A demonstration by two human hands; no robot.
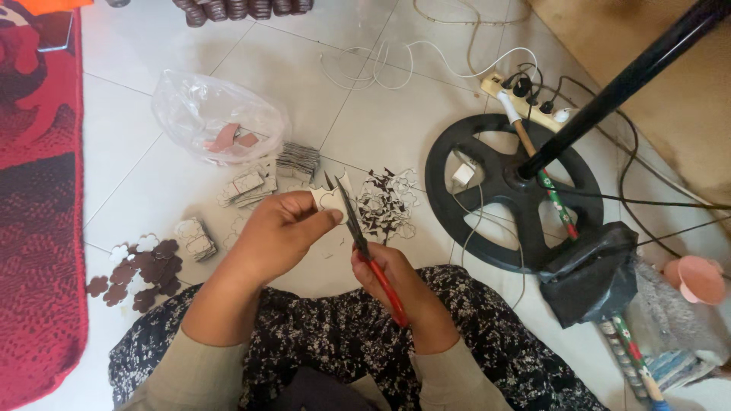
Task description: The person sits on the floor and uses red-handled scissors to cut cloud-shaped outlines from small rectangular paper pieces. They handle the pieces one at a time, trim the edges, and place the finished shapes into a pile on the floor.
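My left hand (278,232) pinches a small white card piece (329,199) with a scalloped outline. My right hand (396,285) grips red-handled scissors (358,236), whose dark blades point up and meet the edge of the card piece. Both hands hover over my lap, which is covered by a dark floral skirt (343,335). On the tiled floor just beyond lie a heap of dark and white offcuts (384,202), several stacks of small printed card squares (247,185) and a cluster of brown and white flower-shaped cutouts (141,266).
A clear plastic bag (217,118) holding pinkish pieces lies at the back. A black round fan base (510,190) with its pole stands to the right, beside a power strip (529,103) and cables. A red patterned rug (38,190) lines the left side.
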